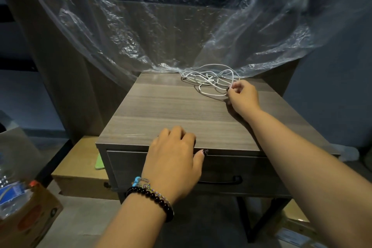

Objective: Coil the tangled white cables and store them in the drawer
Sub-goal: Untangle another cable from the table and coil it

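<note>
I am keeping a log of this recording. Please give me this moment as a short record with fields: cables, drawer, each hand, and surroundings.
cables: tangled white cables lying at the back right of the nightstand top, not coiled
drawer: drawer closed, dark handle partly hidden
right hand: right hand pinching a cable loop at the edge of the tangle
left hand: left hand resting on the front edge above the drawer, holding nothing
surroundings: clear plastic sheet hanging behind; cardboard boxes on the floor
</note>
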`<state>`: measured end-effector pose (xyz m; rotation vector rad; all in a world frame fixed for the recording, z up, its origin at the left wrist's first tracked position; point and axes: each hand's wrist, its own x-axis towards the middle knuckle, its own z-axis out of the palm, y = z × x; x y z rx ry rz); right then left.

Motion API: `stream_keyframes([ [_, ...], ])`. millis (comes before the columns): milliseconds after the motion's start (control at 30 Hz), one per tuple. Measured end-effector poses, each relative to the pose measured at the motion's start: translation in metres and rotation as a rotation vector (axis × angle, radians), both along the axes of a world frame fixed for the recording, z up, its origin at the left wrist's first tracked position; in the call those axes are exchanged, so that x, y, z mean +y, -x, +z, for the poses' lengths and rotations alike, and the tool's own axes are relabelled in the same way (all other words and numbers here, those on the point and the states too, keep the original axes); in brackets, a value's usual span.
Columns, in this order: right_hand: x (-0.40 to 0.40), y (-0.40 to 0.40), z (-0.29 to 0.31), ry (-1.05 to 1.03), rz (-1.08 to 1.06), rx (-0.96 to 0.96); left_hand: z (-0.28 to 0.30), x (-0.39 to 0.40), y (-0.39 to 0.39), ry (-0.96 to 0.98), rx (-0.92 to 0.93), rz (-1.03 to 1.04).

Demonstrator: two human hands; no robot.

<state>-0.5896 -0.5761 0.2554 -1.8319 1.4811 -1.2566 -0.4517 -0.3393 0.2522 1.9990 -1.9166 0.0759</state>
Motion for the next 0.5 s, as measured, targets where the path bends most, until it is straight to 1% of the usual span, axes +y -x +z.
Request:
stream_keyframes([
  [67,0.024,0.003,0.004,-0.03,0.017,-0.064,-0.001,0.002,0.0,-0.004,-0.014,0.004],
  [200,0.087,0.018,0.0,-0.158,0.05,-0.319,-0.003,0.005,0.001,-0.02,-0.005,0.001],
  [333,0.137,0.034,0.003,-0.248,0.136,-0.388,-0.005,0.008,0.003,-0.008,0.016,0.008],
  [433,0.161,0.045,0.002,-0.341,0.198,-0.478,-0.008,0.014,0.005,-0.01,0.019,0.013],
  [500,0.179,0.055,-0.003,-0.405,0.225,-0.46,-0.009,0.016,0.005,0.016,0.078,0.012],
])
